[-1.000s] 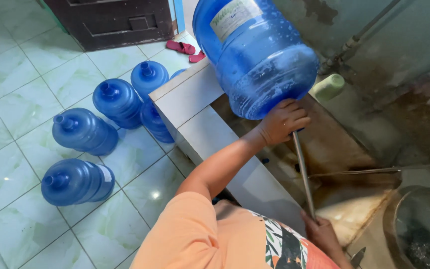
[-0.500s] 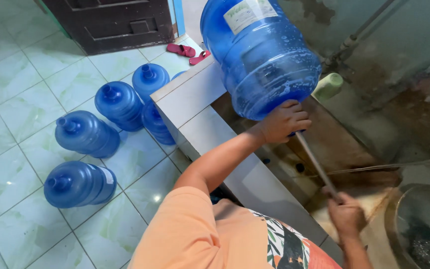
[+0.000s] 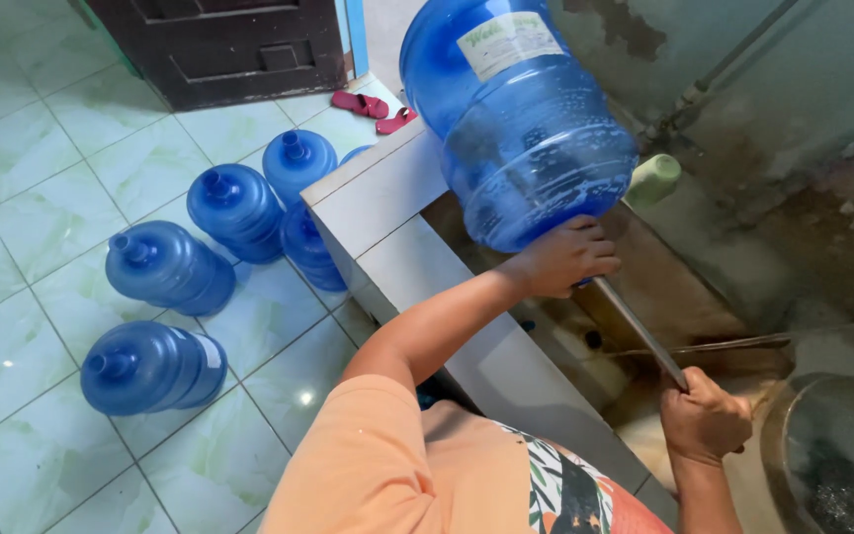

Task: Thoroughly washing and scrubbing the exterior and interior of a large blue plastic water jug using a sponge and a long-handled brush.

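Left hand grip cupped on neck of big blue water jug, tilted above tiled ledge. Right hand grip clamped on metal rod entering jug. 4 jugs on floor beside ledge.

Blue bottles on pale green tile

The big water bottle is translucent blue with a white label; four more blue bottles lie on pale green marbled floor tiles, by red sandals, a dark brown door and an orange sleeve
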